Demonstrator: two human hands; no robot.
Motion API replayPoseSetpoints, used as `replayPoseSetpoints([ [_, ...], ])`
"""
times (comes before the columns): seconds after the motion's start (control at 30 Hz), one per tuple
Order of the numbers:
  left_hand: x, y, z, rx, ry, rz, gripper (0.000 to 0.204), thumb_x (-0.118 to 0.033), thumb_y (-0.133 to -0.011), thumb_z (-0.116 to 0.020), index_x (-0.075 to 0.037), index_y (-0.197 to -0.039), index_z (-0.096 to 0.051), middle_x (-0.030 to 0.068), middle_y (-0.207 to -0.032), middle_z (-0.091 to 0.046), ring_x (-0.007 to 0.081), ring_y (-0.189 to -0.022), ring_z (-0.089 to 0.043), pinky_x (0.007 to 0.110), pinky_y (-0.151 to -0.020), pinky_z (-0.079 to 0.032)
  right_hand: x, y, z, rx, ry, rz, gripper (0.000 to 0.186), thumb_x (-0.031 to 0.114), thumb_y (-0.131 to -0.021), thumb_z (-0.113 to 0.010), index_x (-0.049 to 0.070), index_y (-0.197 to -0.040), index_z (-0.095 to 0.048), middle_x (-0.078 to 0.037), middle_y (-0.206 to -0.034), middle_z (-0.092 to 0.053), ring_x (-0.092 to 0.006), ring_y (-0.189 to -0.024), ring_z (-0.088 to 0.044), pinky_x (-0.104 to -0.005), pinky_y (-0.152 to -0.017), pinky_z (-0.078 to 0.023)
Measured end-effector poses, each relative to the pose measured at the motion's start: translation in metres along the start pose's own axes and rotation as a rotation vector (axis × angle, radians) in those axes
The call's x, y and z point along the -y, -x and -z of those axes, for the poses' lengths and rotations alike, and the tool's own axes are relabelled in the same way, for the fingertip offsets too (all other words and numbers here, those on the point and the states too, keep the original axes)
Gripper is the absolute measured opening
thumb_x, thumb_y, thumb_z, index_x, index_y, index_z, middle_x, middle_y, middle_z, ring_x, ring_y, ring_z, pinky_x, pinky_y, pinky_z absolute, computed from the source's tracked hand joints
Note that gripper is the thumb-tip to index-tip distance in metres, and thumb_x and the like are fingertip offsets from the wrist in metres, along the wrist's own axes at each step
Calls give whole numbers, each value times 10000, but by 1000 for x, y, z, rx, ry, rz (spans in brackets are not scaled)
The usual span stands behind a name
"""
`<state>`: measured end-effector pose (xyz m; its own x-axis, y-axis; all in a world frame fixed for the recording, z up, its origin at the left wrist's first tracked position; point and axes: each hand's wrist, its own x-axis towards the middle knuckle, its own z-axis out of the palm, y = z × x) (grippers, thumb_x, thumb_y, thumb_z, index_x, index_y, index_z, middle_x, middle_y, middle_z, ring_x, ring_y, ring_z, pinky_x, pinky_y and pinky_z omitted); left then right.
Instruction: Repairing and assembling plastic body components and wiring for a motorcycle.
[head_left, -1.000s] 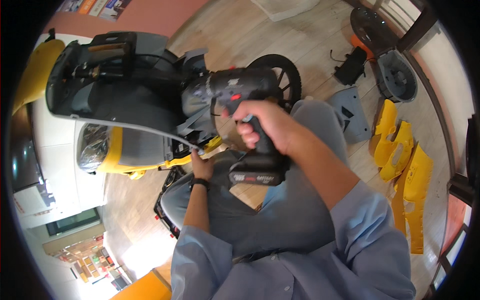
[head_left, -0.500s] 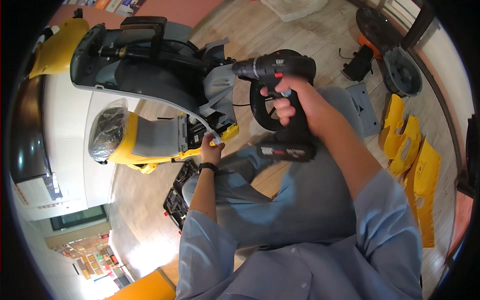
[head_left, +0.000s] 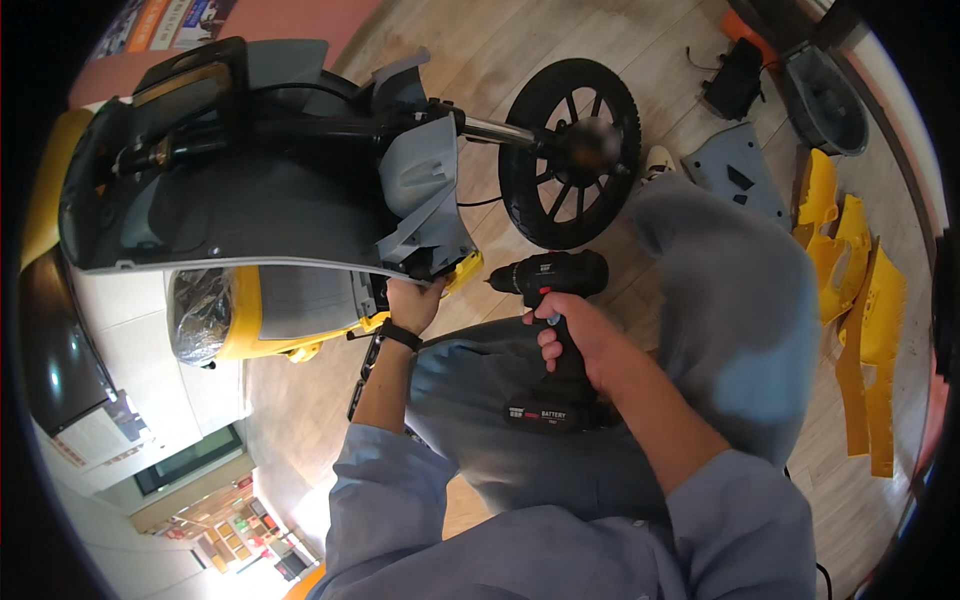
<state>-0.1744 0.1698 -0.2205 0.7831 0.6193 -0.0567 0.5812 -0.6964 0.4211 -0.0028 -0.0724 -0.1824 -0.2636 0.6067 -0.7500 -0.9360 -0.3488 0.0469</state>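
Observation:
My right hand (head_left: pixel 572 340) is closed round the grip of a black cordless drill (head_left: pixel 560 275), its index finger by the trigger. The drill points left, its tip apart from the scooter, and its battery pack hangs over my lap. A scooter with its front fork exposed stands on the left, with a dark grey front panel (head_left: pixel 250 215). At that panel's lower end my left hand (head_left: pixel 415 303) is closed on the edge, near a yellow body part (head_left: pixel 464 274); its fingertips are partly hidden. The black spoked front wheel (head_left: pixel 570 150) lies beyond the drill.
Several yellow body panels (head_left: pixel 875 310) lie on the floor at right. Beyond them are a flat grey panel (head_left: pixel 738 175), a grey bin-shaped part (head_left: pixel 825 100) and a black box with wires (head_left: pixel 733 82). The scooter's seat (head_left: pixel 205 305) is wrapped in clear plastic.
My right hand has brought the drill down and back, away from the scooter, uncovering the front wheel. My left hand stays at the panel's lower edge. The view has shifted.

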Motion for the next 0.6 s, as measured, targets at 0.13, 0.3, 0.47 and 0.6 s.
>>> replayPoseSetpoints([
  [0.13,11,6,-6,-71,153,41,269,-125,-707,-760,11,-906,-642,131,-772,-669,268,-666,-651,355,-597,-504,0,-24,14,94,62,-8,256,232,-779,-546,77,-982,-564,41,-596,-433,-64,-470,-389,-256,-489,-382],
  [0.3,9,8,0,-6,201,172,313,-86,-710,-763,25,-974,-637,119,-890,-677,239,-740,-665,313,-667,-535,5,-39,38,115,37,-61,265,227,-763,-566,50,-960,-582,13,-604,-458,-97,-485,-426,-281,-515,-405],
  [0.47,14,16,5,266,42,250,361,-63,-734,-767,38,-1050,-623,100,-1004,-678,184,-872,-652,303,-742,-519,0,-59,56,126,43,-90,256,226,-765,-556,73,-969,-584,13,-601,-464,-98,-484,-424,-273,-519,-403],
  [0.6,16,25,-13,269,127,496,355,-82,-721,-778,23,-1031,-641,110,-961,-689,197,-839,-663,302,-717,-523,-11,-76,63,166,5,-105,244,217,-764,-555,70,-957,-578,9,-602,-473,-103,-487,-432,-278,-510,-406],
])
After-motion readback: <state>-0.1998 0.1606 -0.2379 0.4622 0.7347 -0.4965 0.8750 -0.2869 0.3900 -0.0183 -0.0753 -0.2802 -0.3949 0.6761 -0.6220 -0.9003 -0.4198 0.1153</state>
